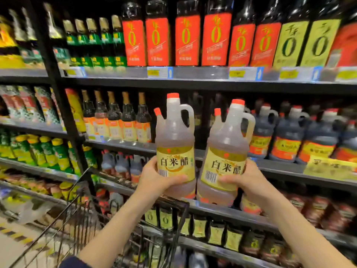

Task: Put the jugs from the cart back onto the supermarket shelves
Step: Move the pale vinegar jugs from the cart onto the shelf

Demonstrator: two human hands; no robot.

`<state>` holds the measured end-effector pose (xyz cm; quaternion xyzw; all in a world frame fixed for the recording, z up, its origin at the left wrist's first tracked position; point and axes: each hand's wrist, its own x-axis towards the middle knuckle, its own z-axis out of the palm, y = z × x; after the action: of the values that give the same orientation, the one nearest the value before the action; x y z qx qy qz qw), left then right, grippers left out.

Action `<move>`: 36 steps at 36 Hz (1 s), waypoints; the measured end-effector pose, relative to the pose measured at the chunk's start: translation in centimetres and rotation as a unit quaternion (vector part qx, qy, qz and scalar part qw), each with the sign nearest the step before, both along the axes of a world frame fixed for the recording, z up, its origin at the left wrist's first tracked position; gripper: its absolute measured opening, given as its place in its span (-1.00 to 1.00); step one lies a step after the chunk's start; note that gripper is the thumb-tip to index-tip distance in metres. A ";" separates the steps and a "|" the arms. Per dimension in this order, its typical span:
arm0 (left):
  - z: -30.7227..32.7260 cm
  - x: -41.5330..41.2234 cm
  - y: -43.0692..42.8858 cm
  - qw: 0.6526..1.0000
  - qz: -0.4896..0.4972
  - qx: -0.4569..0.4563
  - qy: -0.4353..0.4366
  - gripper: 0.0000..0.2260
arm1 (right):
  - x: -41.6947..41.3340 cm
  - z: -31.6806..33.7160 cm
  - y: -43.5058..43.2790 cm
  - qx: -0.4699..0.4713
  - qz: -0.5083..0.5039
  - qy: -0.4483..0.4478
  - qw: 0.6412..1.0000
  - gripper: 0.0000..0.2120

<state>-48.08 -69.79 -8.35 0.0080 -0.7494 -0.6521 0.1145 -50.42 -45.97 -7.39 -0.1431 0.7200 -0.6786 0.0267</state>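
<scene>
You hold two jugs of white rice vinegar, one per hand: the left jug in your left hand, the right jug in your right hand. Each hand is wrapped round the lower body of its jug, thumb laid across the yellow label near the barcode and fingers curled behind. The loop handles above your grips are unused. That low hold probably suits shelving, since it keeps each jug upright, label toward you, with its base free to slide onto a board. Both jugs hang in the air side by side, close together, and neither rests on anything. Each carries two red caps, a large one on the neck and a small one on the side spout. Straight beyond your knuckles the middle shelf shows a dim stretch that looks like the likely slot, though it is too dark to tell whether it is free. To the right of your right grip stand at least four dark jugs of the same shape. To the left of your left grip stands a row of five small bottles. High above both grips you can count six red-labelled bottles. Below your left wrist sits the wire cart, its contents too blurred to count.
</scene>
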 end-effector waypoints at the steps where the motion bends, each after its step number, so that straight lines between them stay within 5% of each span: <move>1: 0.1 -0.5 0.8 1.000 -0.003 0.002 0.005 -0.48 | -0.4 0.2 0.9 0.000 0.001 0.004 1.000 0.01; 12: 1.1 -6.0 6.4 0.996 -0.014 -0.001 0.085 -0.41 | -3.2 0.9 6.7 -0.031 -0.042 0.023 0.998 -0.23; 17: 1.5 -8.7 7.2 0.992 -0.019 0.002 0.123 -0.15 | -4.8 0.8 7.6 -0.052 -0.076 0.022 0.996 -0.08; 21: 1.2 -11.3 7.7 0.987 -0.052 0.010 0.151 -0.33 | -6.2 0.2 7.7 -0.069 -0.105 0.023 0.992 -0.01; 29: 0.5 -18.8 6.6 0.976 -0.090 -0.063 0.187 -0.04 | -8.8 0.0 6.8 -0.095 -0.111 0.040 0.988 -0.24; 36: -0.3 -23.8 5.9 0.967 -0.134 -0.053 0.211 -0.08 | -11.8 -0.7 5.6 -0.102 -0.169 0.028 0.980 -0.12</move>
<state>-71.83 -63.84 -8.69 -0.2359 -0.7362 -0.6077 0.1818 -62.19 -40.34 -8.13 -0.0403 0.6615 -0.7387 -0.1227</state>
